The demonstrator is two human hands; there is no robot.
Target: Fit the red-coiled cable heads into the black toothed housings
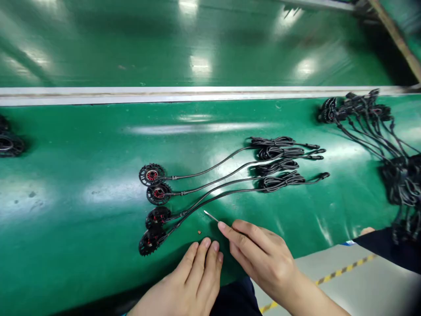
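Note:
My left hand (197,274) lies palm down with its fingers stretched out at the front edge of the green table. A small orange-brown bit (199,231) rests just beyond its fingertips. Pinched in my right hand (263,250) is a thin metal tool (210,216), its bright tip pointing left and away; its handle is hidden in my fingers. Several black toothed wheels with red centres (151,175) lie left of the tool, apart from both hands. From them, black cables (223,169) run right to coiled, tied bundles (283,181) with plug ends.
At the right lies a heap of similar black wheels (358,107) with tangled cables (406,180). Dark parts (9,142) sit at the left edge. A white strip (210,94) crosses behind the work surface. A dark sleeve (391,248) of another person shows at lower right.

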